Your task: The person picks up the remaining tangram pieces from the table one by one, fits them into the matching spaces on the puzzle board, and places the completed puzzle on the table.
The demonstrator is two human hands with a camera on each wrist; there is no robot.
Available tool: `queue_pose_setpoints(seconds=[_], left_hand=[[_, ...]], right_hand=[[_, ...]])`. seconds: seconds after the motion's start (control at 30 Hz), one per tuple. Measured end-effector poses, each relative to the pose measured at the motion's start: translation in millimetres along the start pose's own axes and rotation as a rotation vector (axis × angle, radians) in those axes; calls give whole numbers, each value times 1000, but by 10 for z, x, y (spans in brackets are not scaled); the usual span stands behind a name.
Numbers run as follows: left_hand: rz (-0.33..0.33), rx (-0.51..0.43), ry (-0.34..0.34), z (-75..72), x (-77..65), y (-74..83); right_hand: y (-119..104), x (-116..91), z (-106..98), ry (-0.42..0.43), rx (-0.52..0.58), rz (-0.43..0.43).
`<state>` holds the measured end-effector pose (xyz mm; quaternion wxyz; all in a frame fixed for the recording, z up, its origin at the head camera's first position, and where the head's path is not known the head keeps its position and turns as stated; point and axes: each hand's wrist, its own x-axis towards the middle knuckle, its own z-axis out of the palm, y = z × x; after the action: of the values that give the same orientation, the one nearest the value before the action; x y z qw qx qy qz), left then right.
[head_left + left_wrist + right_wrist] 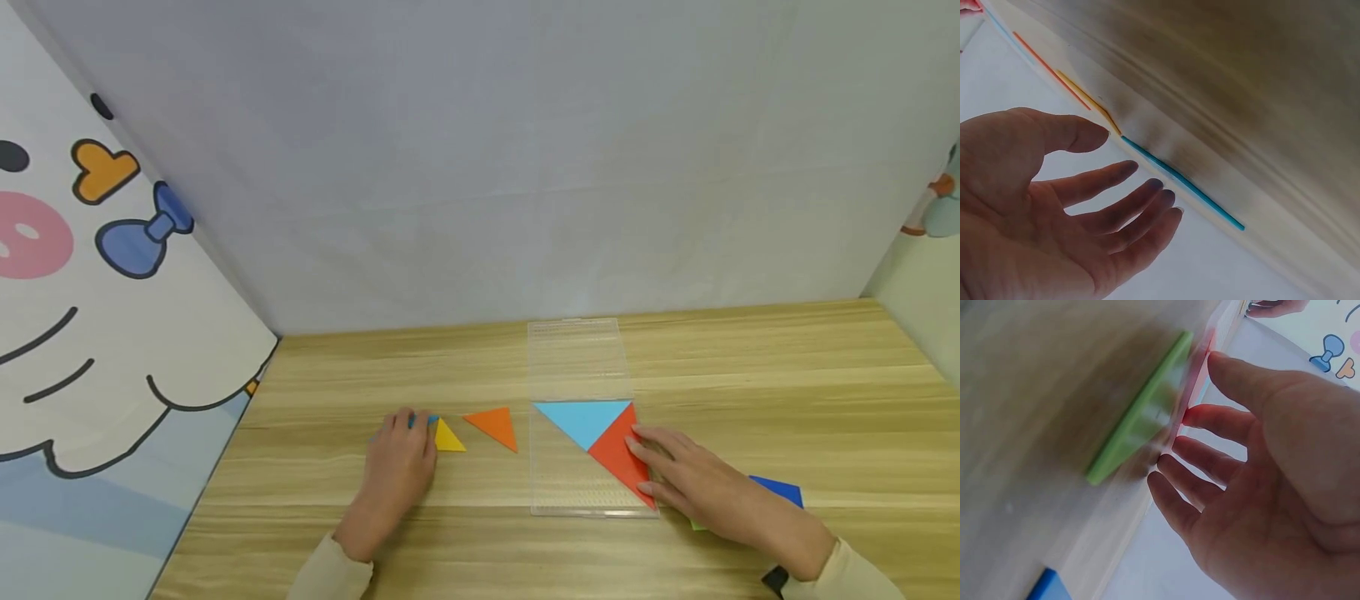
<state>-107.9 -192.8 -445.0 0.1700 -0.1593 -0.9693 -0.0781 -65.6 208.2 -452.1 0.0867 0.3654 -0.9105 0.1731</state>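
A clear plastic case (558,487) lies unfolded on the table, with a light blue triangle (583,421) and a red triangle (618,454) set edge to edge in its near half. My right hand (705,483) touches the red triangle's right side with spread, lightly bent fingertips. Over a blue flat piece (1182,182) is my left hand (399,467), its fingers loosely bent; the hand hides most of that piece in the head view. Just right of it lie a yellow piece (448,439) and an orange triangle (497,426).
A green piece (1141,409) and a darker blue piece (780,489) lie by my right hand and forearm, partly covered in the head view. A small dark object (776,577) shows near my right sleeve. Behind the wooden table (360,367) hangs a pale cloth (525,167).
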Motion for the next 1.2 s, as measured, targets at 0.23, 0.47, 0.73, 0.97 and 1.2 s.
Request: queue_pose_setpoints(seconds=[0.23, 0.47, 0.73, 0.97, 1.2], left_hand=[[-33, 17, -86, -20, -14, -58], [24, 88, -111, -42, -15, -99], [65, 103, -101, -50, -18, -121], [83, 82, -122, -54, 2, -152], [130, 10, -42, -29, 1, -224]], right_hand=[[-6, 9, -7, 5, 1, -7], [-14, 15, -22, 19, 0, -5], [-9, 5, -15, 10, -2, -5], [-22, 10, -32, -3, -2, 6], [-24, 14, -47, -12, -5, 15]])
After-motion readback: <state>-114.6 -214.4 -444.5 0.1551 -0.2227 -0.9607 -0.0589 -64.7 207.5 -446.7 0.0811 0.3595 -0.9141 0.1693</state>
